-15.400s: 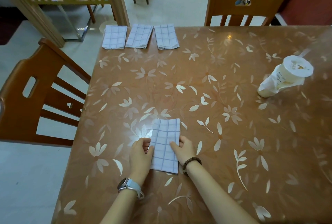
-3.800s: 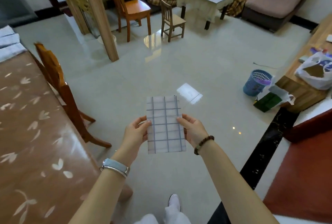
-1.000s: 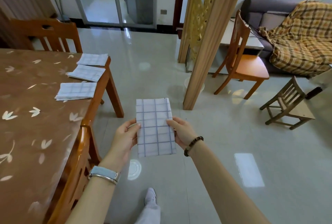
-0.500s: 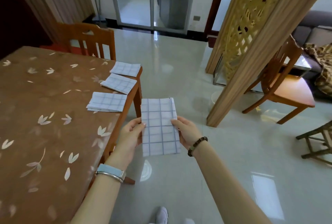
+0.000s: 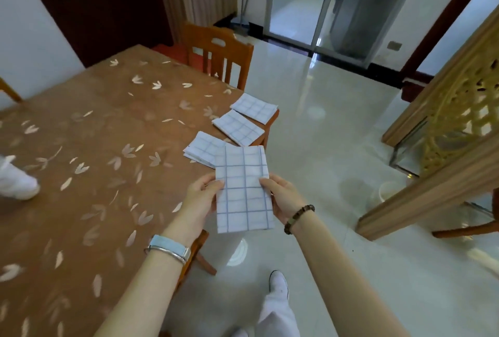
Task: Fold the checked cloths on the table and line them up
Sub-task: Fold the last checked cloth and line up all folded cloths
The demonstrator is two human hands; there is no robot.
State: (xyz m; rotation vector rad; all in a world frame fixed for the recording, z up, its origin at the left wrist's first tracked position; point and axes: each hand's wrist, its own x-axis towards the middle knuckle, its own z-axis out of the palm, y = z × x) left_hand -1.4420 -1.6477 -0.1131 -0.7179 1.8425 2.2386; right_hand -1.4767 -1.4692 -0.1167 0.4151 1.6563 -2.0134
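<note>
Presently, the folded checked cloth [image 5: 244, 188] is hanging by the bench [image 5: 108, 147] edge, with the left hand [image 5: 202, 196] and right hand [image 5: 283, 199] pinching its long sides. A slackening pinch could be letting its layers fall open, or landing it crooked beside the row of three cloths [image 5: 237, 127]. It is showing flat, white, blue-gridded.

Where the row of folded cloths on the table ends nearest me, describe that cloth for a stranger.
On the brown leaf-patterned table, three folded checked cloths line the right edge. It is the nearest cloth, the only one partly hidden behind the held cloth.
</note>
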